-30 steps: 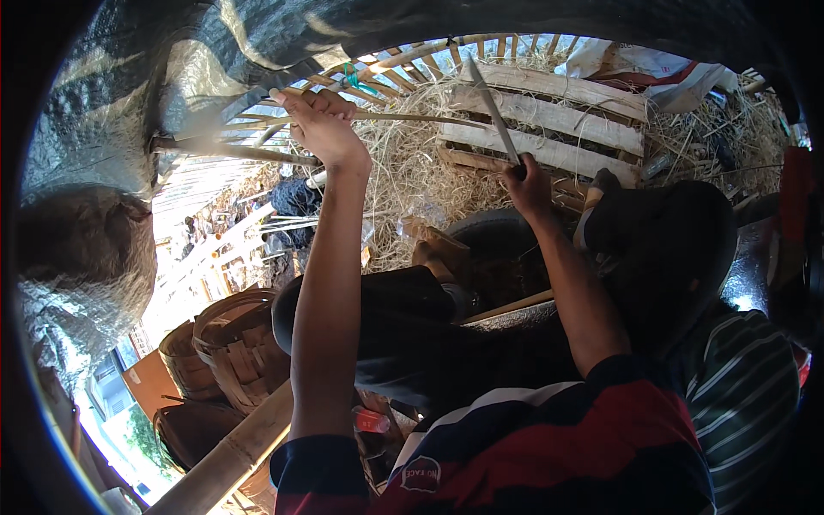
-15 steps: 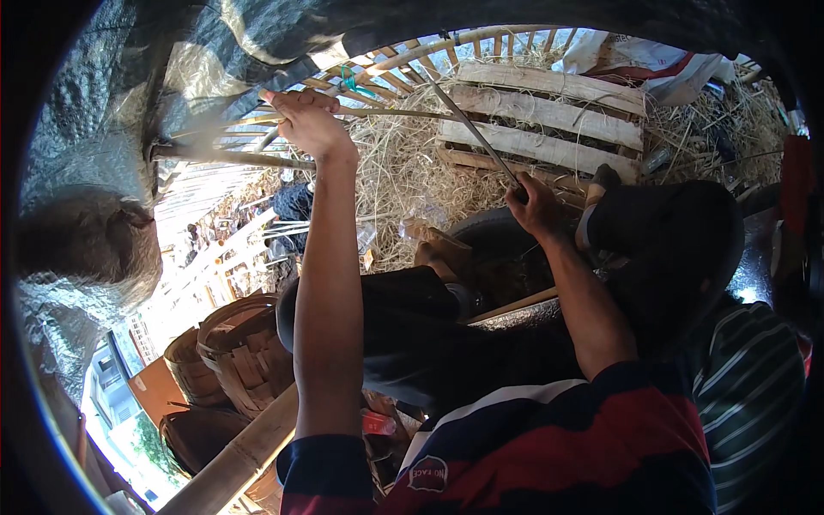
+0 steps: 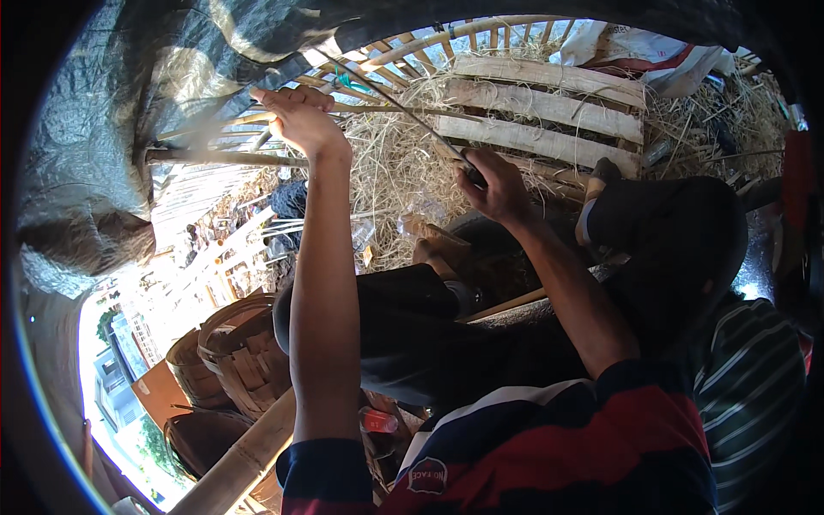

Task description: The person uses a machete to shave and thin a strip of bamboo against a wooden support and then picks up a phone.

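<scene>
Dark plastic sheeting (image 3: 94,129) hangs over this cramped workplace, with straw (image 3: 386,180) spread across the ground ahead. From where I stand, the left hand (image 3: 302,123) has its fingers curled around a bamboo strip (image 3: 367,109), though I can't tell how firmly the fingertips press. The strip runs out to the right, toward the slatted crate (image 3: 545,107). The right hand (image 3: 496,184) is wrapped around the handle of a long knife (image 3: 419,125); its blade crosses the strip, but I can't tell if they touch. Working this well, I'd judge, means a steady blade at a shallow angle, light strokes, and left fingers clear of the edge. I count one knife, one gripped strip, one crate with three broad pale slats, one white sack (image 3: 639,47) and at least three woven baskets (image 3: 249,373).
</scene>
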